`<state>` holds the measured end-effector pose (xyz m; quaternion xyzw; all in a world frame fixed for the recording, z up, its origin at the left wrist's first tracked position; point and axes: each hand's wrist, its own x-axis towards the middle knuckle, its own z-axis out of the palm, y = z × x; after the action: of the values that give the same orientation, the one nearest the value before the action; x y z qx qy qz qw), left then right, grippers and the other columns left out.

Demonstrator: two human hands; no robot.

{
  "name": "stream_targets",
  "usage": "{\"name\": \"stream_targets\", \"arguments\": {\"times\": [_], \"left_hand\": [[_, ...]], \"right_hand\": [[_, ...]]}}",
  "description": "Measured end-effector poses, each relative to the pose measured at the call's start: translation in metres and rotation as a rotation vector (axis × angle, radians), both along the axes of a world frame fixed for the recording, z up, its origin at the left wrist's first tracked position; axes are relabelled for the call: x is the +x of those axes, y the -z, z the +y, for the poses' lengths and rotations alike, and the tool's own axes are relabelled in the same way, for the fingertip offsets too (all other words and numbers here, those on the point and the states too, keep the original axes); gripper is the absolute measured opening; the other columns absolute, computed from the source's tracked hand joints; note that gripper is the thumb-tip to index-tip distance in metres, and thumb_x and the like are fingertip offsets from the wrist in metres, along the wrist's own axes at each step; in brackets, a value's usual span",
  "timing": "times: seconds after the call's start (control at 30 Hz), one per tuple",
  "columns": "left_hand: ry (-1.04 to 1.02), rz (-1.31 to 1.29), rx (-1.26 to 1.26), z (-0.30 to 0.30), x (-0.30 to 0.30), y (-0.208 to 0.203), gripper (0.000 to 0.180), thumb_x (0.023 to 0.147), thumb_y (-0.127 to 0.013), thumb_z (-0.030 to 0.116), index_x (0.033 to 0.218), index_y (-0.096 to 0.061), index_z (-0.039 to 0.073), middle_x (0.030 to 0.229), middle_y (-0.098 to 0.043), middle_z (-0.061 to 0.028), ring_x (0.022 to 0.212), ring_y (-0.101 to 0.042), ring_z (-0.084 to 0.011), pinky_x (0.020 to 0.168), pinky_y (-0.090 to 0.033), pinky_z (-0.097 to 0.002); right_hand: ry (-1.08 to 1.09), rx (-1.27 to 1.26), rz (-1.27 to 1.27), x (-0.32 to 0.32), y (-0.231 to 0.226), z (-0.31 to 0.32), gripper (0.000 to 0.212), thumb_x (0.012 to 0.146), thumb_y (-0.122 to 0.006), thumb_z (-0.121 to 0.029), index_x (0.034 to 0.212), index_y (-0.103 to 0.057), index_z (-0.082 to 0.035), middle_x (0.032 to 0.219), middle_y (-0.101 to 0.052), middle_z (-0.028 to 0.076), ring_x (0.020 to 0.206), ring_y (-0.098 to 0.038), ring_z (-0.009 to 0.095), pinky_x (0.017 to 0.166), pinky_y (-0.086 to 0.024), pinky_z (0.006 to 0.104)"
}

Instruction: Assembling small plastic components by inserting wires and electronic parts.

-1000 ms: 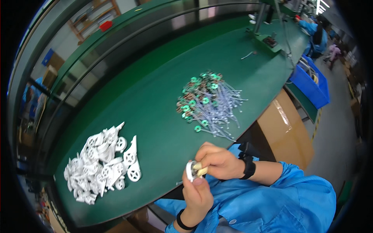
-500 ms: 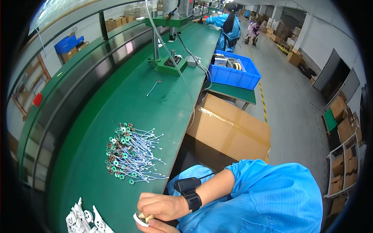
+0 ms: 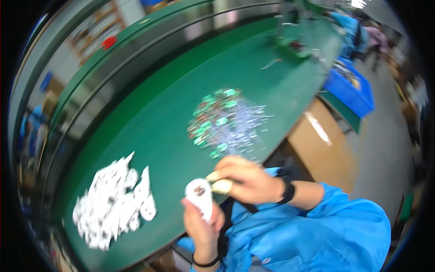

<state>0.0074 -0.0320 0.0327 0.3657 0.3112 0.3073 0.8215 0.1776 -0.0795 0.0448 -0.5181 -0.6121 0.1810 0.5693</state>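
Head view, blurry w/ motion. Left hand (image 3: 201, 222) comes up from bottom edge, fingers wrapped round a small white part (image 3: 200, 196) w/ a round end and a dark spot in its middle; part stands roughly upright just off the near edge of the green bench (image 3: 149, 113). Right hand (image 3: 244, 179) reaches in from the right, black wristband (image 3: 287, 191) on the wrist, thumb and forefinger w/ yellowish fingertips (image 3: 222, 186) pinched at the part's right side, touching it. Can't tell if anything small sits between those tips.

On the bench, left of the hands: pile of white parts (image 3: 113, 199), same kind. Further back, centre: heap of green pieces w/ thin metal leads (image 3: 222, 120). Blue bin (image 3: 353, 88) at far right, brown carton (image 3: 321, 145) below the bench edge. Blue sleeves (image 3: 317, 226) fill lower right.
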Motion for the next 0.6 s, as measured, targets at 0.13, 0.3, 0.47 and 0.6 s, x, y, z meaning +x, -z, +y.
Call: {"name": "stream_targets", "arguments": {"times": [0.13,0.3,0.47,0.6], "left_hand": [[0.008,-0.013,-0.097,0.0,0.002,-0.007,0.058,0.101,-0.02,0.052,0.105,-0.049,0.002,0.049,-0.034,-0.0004,0.033,-0.027,-0.0091,0.031,-0.021,-0.0233],[-0.012,0.007,-0.026,0.002,-0.005,-0.002,0.059,0.101,-0.018,0.05,0.11,-0.047,0.0,0.051,-0.037,-0.0019,0.035,-0.03,-0.0091,0.032,-0.024,-0.0221],[-0.066,0.155,0.2,-0.002,-0.005,0.002,0.058,0.102,-0.018,0.049,0.112,-0.047,-0.001,0.052,-0.04,-0.0011,0.036,-0.03,-0.0082,0.032,-0.026,-0.0219],[-0.172,0.186,0.428,-0.006,-0.002,0.014,0.059,0.101,-0.024,0.048,0.121,-0.045,-0.004,0.054,-0.042,0.0005,0.042,-0.035,-0.0051,0.037,-0.026,-0.0195]], "right_hand": [[-0.037,-0.075,-0.016,0.0,-0.003,0.006,0.019,0.083,-0.063,0.001,0.101,-0.063,0.002,0.094,-0.058,0.012,0.083,-0.059,0.024,0.073,-0.048,0.0306],[-0.114,-0.08,-0.189,-0.013,-0.009,0.019,0.024,0.078,-0.065,0.001,0.102,-0.062,0.001,0.093,-0.057,0.012,0.082,-0.057,0.028,0.071,-0.047,0.0348],[-0.086,-0.079,-0.392,-0.021,-0.014,0.025,0.024,0.075,-0.067,-0.003,0.098,-0.062,-0.002,0.093,-0.057,0.01,0.082,-0.055,0.027,0.074,-0.044,0.0348],[0.004,-0.07,-0.516,-0.032,-0.015,0.022,0.025,0.073,-0.065,-0.003,0.098,-0.062,-0.003,0.093,-0.057,0.008,0.081,-0.054,0.025,0.074,-0.043,0.0337]]}}
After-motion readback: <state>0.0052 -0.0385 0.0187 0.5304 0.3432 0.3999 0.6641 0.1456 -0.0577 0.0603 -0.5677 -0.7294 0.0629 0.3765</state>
